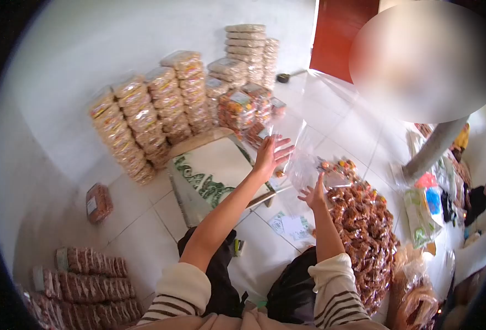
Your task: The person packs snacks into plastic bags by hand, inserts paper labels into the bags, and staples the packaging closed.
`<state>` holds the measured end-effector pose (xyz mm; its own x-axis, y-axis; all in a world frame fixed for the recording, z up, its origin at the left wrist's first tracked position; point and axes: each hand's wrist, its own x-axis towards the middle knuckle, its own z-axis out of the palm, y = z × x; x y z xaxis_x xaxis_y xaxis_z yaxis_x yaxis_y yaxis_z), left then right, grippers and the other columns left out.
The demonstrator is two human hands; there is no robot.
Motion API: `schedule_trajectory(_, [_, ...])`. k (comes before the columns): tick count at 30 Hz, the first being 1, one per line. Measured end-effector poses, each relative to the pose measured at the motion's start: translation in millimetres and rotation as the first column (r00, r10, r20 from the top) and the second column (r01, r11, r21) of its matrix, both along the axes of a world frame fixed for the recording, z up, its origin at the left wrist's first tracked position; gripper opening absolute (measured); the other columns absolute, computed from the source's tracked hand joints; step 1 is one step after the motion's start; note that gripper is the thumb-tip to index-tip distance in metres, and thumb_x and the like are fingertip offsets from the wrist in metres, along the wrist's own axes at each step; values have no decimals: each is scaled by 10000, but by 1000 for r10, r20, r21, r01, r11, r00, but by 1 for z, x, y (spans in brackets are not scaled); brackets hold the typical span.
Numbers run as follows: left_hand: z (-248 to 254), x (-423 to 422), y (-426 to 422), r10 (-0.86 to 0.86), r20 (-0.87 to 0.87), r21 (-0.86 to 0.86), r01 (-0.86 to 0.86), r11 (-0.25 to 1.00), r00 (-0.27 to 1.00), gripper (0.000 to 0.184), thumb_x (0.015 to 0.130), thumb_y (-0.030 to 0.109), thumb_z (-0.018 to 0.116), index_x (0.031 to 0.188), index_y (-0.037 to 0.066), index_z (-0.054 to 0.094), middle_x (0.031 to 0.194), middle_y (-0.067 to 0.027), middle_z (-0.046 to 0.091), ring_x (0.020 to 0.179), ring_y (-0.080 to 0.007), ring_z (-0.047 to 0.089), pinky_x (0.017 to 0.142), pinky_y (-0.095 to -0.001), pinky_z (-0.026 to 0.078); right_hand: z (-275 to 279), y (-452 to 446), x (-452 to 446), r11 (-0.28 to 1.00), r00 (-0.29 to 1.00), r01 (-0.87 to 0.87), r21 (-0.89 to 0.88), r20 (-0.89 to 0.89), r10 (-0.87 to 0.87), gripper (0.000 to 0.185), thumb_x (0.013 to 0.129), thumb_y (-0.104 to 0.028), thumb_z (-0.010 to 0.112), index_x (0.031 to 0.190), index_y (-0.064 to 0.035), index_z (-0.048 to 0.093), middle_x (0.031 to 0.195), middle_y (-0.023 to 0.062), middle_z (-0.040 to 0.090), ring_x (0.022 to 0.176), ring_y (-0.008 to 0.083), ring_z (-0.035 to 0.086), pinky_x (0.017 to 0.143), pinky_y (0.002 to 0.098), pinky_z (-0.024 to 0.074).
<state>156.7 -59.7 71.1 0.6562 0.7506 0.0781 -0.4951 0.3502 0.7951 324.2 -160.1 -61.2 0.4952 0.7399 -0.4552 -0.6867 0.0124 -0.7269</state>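
A clear plastic bag (303, 165) is spread in the air between my two hands, its edges hard to make out. My left hand (272, 157) is at the bag's left side, palm turned inward and fingers spread. At its lower right is my right hand (314, 195), fingers apart, close to the plastic. Beside and below my right hand lies a big heap of small brown wrapped packets (364, 236). Printed paper labels (291, 225) rest on the floor between my knees. To the left stands a low board with a green pattern (215, 168), under my left forearm.
Tall stacks of filled clear packs (160, 104) line the wall. Filled bags (236, 110) stand behind the board. Long brown packs (89, 286) lie at lower left, with a single pack (99, 203) above them. A grey post (435, 148) and assorted bags (424, 214) are at right.
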Motion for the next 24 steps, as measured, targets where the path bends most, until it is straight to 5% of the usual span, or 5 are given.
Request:
schedule_trajectory(5, [-10,-91,29,-3,197,-155,35,987,980,296,889,316,455,1087,96,434,1152,-100,501,1093,-267,479,902,-404,420,-1,41,-42,987,947,-132,95,-283,154,963,663,-493,683,1357,-130,122,1146,165,403,1024,306,447,844,498,386])
schedule_trajectory(9, [-37,-142,62,387,-20,-19,-387,922,922,309,867,290,512,1119,113,491,1073,-70,528,921,-206,533,835,-358,451,11,72,-64,938,980,-171,303,150,130,419,718,-283,676,1046,-57,547,694,43,537,724,241,535,751,354,428])
schedule_trajectory(12, [-62,-163,85,794,-128,467,-671,577,594,301,824,192,568,1105,96,521,984,-70,545,819,-169,556,738,-309,466,61,82,-117,776,263,571,-267,955,135,537,724,-234,681,1167,-62,432,1085,124,441,982,280,433,803,391,400])
schedule_trajectory(14, [-59,-164,84,947,96,771,-624,124,307,265,761,83,624,1014,64,548,845,-81,573,724,-143,573,625,-264,464,70,88,-135,898,-4,424,113,992,-123,595,717,-184,666,1231,-105,375,1175,177,357,1082,341,339,901,443,313])
schedule_trajectory(24, [-9,-157,47,755,-41,844,-382,376,654,109,820,78,569,888,2,531,742,-65,595,686,-126,599,633,-240,455,129,86,-185,968,-350,-131,212,904,-246,438,744,-31,574,1156,-154,493,1226,76,424,1137,288,344,950,431,244])
